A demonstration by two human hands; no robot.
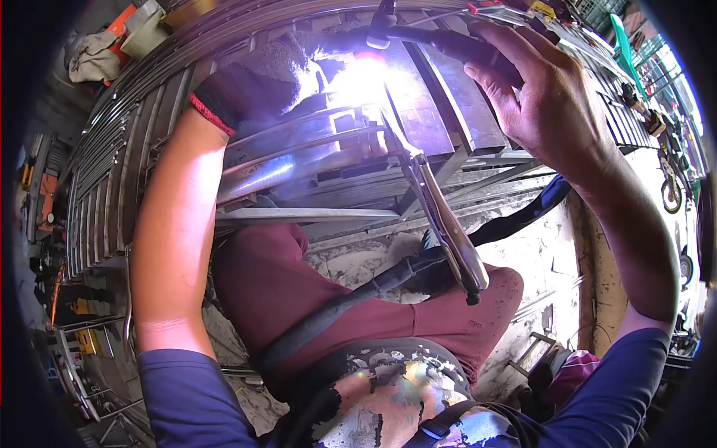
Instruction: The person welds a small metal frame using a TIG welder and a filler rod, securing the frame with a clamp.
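Note:
My right hand is closed around the black handle of a welding torch. The torch head points down at a bright arc with a glowing tip, and white glare washes out the metal around it. On my left hand is a dark work glove with a red cuff; its fingers are curled close beside the arc, and I cannot tell what they hold. Locking pliers clamp onto the metal below the arc, handles slanting down toward my knee. Shiny metal tubes lie just below my left hand.
A metal frame of bars spans the work area, with slatted bars to the left. A black cable crosses my lap. A white bucket stands at the upper left. A pink cloth item shows at the lower right.

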